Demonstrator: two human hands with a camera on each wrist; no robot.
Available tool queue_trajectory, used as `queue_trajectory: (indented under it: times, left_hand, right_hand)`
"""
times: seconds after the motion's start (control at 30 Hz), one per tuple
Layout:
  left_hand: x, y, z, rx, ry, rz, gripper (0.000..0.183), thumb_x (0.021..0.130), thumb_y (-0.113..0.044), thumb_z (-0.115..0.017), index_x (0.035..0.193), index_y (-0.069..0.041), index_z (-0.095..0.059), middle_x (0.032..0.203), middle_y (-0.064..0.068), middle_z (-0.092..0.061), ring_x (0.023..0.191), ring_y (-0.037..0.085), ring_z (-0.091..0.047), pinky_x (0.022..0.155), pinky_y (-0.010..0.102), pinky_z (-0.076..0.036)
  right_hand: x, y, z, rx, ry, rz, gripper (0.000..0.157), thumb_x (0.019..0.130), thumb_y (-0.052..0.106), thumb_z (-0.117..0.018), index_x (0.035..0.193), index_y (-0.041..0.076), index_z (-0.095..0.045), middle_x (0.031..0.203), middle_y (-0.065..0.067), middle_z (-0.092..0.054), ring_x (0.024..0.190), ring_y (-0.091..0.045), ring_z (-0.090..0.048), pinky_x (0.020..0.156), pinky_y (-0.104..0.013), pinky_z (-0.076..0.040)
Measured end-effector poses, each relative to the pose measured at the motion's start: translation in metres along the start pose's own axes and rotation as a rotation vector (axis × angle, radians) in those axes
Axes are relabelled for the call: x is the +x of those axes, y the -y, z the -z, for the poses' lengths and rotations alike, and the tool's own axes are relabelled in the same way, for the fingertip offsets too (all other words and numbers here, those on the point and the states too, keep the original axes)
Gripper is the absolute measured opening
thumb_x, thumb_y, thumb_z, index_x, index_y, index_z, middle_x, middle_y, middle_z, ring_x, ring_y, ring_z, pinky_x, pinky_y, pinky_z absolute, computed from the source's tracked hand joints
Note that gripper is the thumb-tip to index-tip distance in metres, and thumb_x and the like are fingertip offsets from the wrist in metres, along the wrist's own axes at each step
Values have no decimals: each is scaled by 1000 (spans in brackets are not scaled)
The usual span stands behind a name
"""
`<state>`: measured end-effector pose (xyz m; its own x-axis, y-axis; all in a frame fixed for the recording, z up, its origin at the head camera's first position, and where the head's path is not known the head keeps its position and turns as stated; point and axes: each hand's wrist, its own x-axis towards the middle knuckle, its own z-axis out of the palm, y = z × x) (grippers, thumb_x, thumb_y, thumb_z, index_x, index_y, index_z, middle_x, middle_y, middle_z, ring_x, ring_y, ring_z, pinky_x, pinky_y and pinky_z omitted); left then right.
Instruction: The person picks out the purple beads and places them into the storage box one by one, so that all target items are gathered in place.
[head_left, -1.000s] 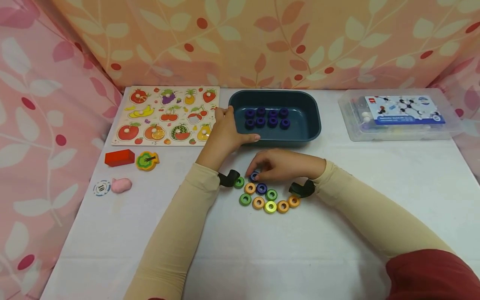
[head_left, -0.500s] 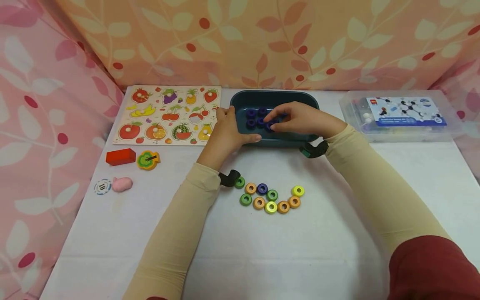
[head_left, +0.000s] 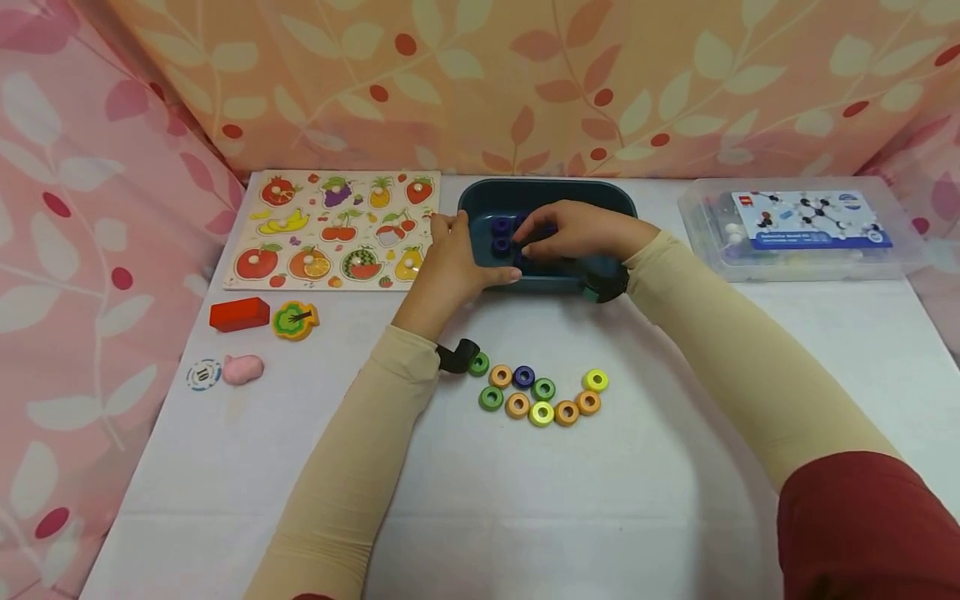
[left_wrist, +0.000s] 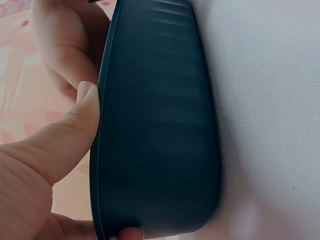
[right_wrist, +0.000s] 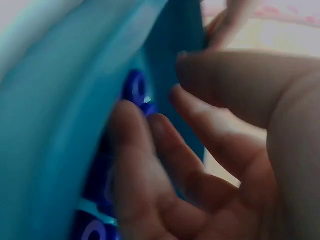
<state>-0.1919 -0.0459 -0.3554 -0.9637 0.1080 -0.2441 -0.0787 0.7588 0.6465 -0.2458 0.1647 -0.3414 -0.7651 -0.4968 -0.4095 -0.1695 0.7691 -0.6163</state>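
Note:
Near the table's back stands a dark blue-green plastic tub (head_left: pixel 558 285). My left hand (head_left: pixel 448 271) grips its near left corner; in the left wrist view the thumb (left_wrist: pixel 82 107) presses the rim. My right hand (head_left: pixel 577 233) reaches into the tub, its bent fingers (right_wrist: pixel 132 145) touching dark blue-purple rings (head_left: pixel 501 244) on the bottom, with nothing visible between thumb and fingertips. The right hand hides several of these rings in the head view. In front of the tub lie loose small rings: green (head_left: pixel 491 398), orange (head_left: pixel 517 406), yellow (head_left: pixel 596 381), and one dark blue ring (head_left: pixel 523 377).
A fruit peg puzzle board (head_left: pixel 322 225) lies left of the tub. Nearer are a red block (head_left: pixel 240 315), a toy tree (head_left: pixel 295 321), a pink pig-like figure (head_left: pixel 243 369) and a round chip (head_left: pixel 203 375). A clear box (head_left: pixel 802 229) stands at back right.
My right hand has carried a dark blue ring from the table group into the tub, then shifted slightly left over the rings there. My left hand has stayed at the tub's corner.

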Motion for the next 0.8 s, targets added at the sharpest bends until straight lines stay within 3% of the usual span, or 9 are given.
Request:
queue_trajectory:
  times: [0.17, 0.27, 0.37, 0.57, 0.8]
  left_hand:
    - [0, 2, -1, 1, -11, -12, 124, 74, -55, -85, 161, -5, -12, 157, 15, -17, 133, 33, -45, 115, 43, -39]
    - [0, 2, -1, 6, -14, -16, 125, 73, -55, -85, 161, -5, -12, 158, 16, -17, 134, 33, -46, 114, 43, -39]
    - [1, 2, 0, 10, -11, -16, 125, 74, -54, -85, 161, -5, -11, 159, 15, -16, 134, 33, -45, 115, 43, -39]
    - [1, 0, 0, -2, -6, -17, 124, 74, -53, -85, 162, -7, -11, 160, 15, -15, 136, 33, -44, 116, 44, -38]
    - [0, 1, -1, -6, -6, -15, 124, 74, -53, -85, 162, -6, -10, 159, 15, -15, 135, 32, -44, 116, 43, -37]
  right_hand:
    - [-35, 8, -15, 32, -113, 75, 25, 96, 28, -68, 118, 16, -69, 111, -2, -68, 84, -22, -61, 78, -31, -52]
    - [-57, 12, -37, 49, -85, 144, 19, 94, 27, -72, 110, 16, -71, 102, -1, -70, 77, -21, -60, 70, -32, -50]
    - [-71, 13, -66, 31, -5, 207, 17, 90, 24, -76, 106, 19, -73, 100, 2, -69, 80, -17, -58, 72, -31, -49]
    - [-77, 10, -108, 23, 118, 262, 19, 86, 22, -80, 104, 24, -74, 103, 6, -67, 86, -14, -56, 77, -29, -48]
    - [-76, 7, -112, 46, 85, 264, 20, 86, 22, -80, 105, 25, -72, 99, 9, -67, 79, -12, -59, 72, -27, -50]
